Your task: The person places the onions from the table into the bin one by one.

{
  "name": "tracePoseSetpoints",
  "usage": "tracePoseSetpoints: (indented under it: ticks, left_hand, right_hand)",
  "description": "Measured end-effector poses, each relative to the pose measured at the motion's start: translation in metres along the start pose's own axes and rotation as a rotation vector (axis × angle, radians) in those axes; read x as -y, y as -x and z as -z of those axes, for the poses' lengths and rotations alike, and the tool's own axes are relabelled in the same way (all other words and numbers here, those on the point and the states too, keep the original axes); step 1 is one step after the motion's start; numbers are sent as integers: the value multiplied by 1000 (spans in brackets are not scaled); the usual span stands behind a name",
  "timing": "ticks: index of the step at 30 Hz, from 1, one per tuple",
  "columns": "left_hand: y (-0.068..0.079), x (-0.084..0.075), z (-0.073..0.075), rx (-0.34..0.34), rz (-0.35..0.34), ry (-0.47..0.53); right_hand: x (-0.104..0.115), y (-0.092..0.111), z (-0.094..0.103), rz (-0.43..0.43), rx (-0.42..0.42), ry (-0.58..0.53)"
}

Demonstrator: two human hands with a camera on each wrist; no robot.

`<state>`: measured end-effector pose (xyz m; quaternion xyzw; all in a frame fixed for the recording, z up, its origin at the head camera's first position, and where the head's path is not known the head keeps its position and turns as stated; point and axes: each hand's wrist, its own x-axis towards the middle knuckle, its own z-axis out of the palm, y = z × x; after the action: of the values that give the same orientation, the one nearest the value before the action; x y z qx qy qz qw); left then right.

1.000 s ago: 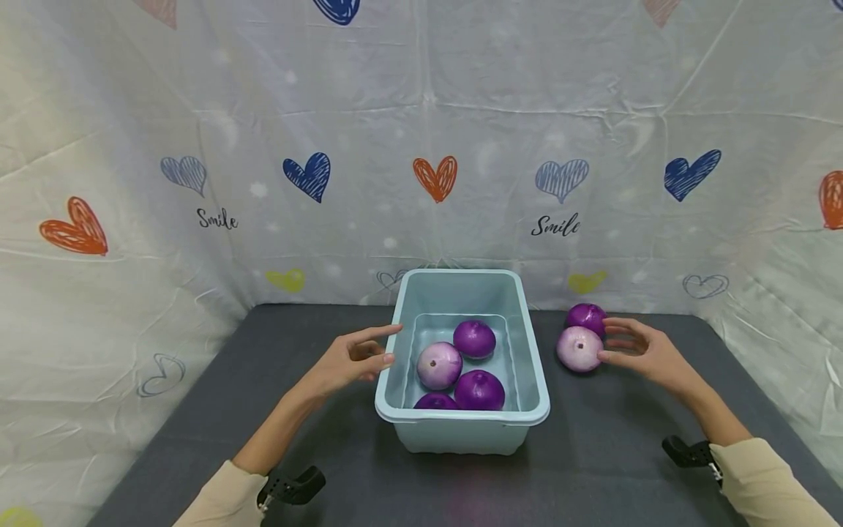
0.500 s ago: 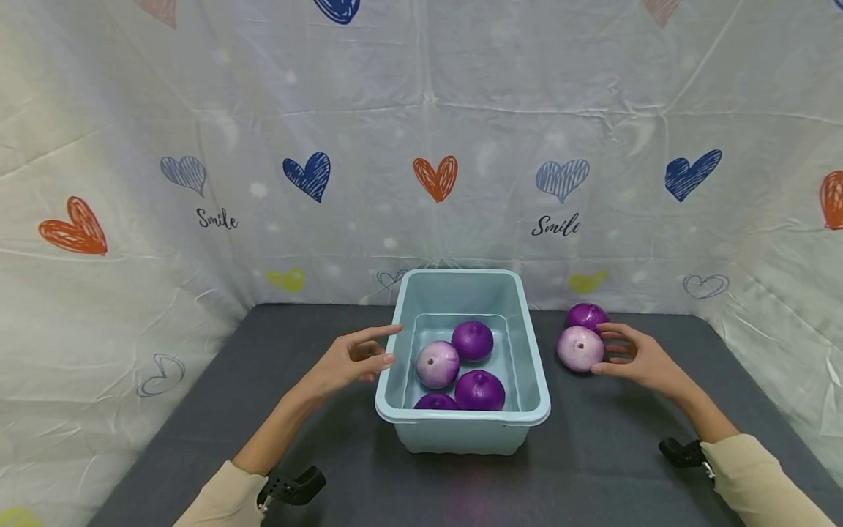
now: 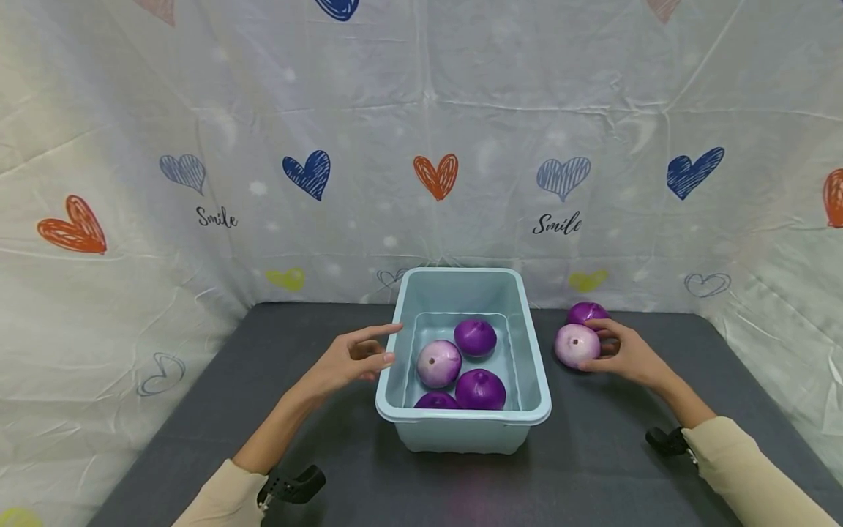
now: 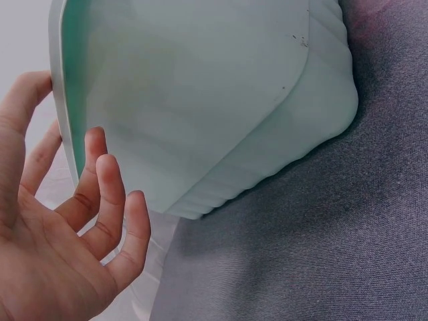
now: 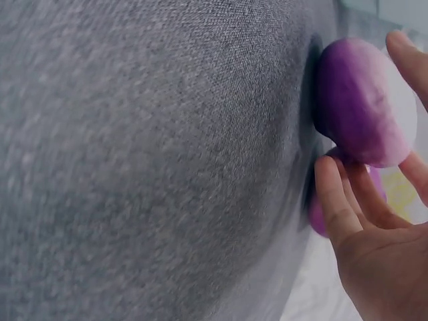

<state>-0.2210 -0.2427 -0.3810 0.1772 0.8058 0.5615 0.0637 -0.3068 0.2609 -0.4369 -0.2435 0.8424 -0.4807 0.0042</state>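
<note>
In the head view, my right hand (image 3: 626, 353) reaches round a pale purple-and-white onion (image 3: 577, 347), thumb at its near side and index finger at its far side. The right wrist view shows the same onion (image 5: 358, 100) between the thumb and fingers, low against the cloth. A darker purple onion (image 3: 586, 313) lies just behind, partly hidden. My left hand (image 3: 347, 359) is at the left rim of a light blue plastic tub (image 3: 463, 432), fingers loosely bent. Fingertips meet the tub's rim in the left wrist view. Several onions, including a pale one (image 3: 439, 364), lie inside the tub.
A dark grey cloth (image 3: 593, 454) covers the table. Behind it hangs a white curtain (image 3: 369, 234) printed with hearts. The tub stands between both hands, near the table's back edge. Each wrist wears a black strap with a camera (image 3: 296, 484).
My right hand has moved left and closed in round the pale onion, which has shifted slightly left. The left hand has kept its place at the tub's rim.
</note>
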Motion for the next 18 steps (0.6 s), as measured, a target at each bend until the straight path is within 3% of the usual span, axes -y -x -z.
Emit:
tracePoseSetpoints:
  ticks: [11, 18]
  left_hand:
    - [0, -1, 0, 9, -3, 2]
    - [0, 1, 0, 2, -1, -4]
  right_hand:
    - [0, -7, -5, -1, -13, 98]
    - [3, -4, -1, 0, -29, 86]
